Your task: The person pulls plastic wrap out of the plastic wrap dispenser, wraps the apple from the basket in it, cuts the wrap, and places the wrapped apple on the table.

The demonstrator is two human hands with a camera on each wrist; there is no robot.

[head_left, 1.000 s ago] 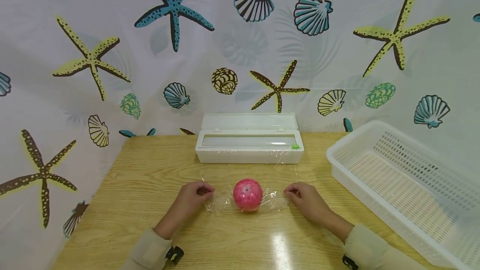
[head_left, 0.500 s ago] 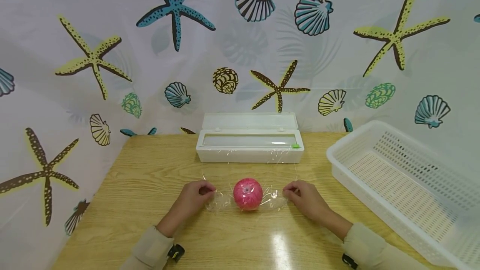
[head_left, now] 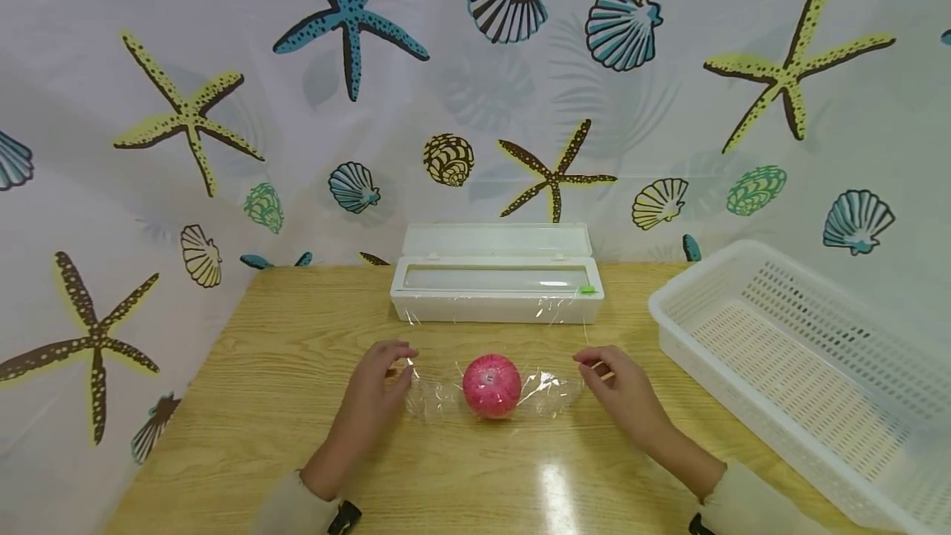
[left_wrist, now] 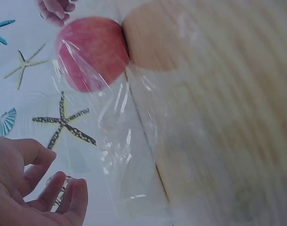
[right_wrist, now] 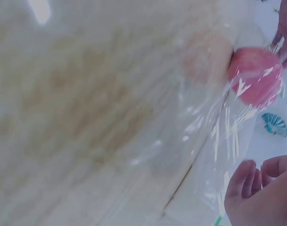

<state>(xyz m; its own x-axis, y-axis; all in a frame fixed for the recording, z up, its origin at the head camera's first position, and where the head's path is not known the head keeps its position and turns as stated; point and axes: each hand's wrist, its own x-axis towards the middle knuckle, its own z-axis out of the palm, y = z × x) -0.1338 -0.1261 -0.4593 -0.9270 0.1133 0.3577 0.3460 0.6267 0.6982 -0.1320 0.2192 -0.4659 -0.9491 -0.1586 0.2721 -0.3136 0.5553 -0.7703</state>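
A red apple (head_left: pixel 492 386) sits on the wooden table, with clear cling film (head_left: pixel 551 393) draped over it and spreading out to both sides. To its left is my left hand (head_left: pixel 367 395), thumb and fingers apart at the edge of the film. My right hand (head_left: pixel 624 395) is on the other side, its fingers loosely bent beside the film's right end. In the left wrist view a gap shows between the left hand (left_wrist: pixel 37 188) and the film. The right wrist view shows the right hand's thumb and fingers parted, holding nothing.
Behind the apple stands a white cling film dispenser (head_left: pixel 496 310), its lid raised and a green cutter (head_left: pixel 588 290) at the right. A white perforated basket (head_left: pixel 773 386) takes up the table's right side. A shell-patterned curtain (head_left: pixel 475 89) hangs at the back.
Both hands pinched the film's ends earlier. Now they have let go and moved slightly outward and away from me. The apple stays in place.
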